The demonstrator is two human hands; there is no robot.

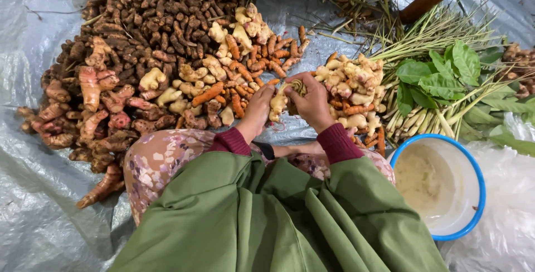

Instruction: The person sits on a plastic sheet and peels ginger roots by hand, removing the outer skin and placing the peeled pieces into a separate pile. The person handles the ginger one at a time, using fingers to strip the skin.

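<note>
Both the left hand [259,106] and right hand [311,102] close their fingers around a pale ginger root [278,103] just in front of the orange turmeric pile [245,77], where a firm, steady grip seems best.

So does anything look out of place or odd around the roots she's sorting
Nothing stands out. Both hands, left hand and right hand, hold a pale ginger root over the plastic sheet; the root piles sit heaped, and the white bowl stands upright.

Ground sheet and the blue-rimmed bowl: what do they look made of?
Ground sheet: thin grey plastic tarpaulin, by its sheen and creases. Blue-rimmed bowl: white and glossy with a blue lip, probably enamelled metal, though plastic is possible.
</note>
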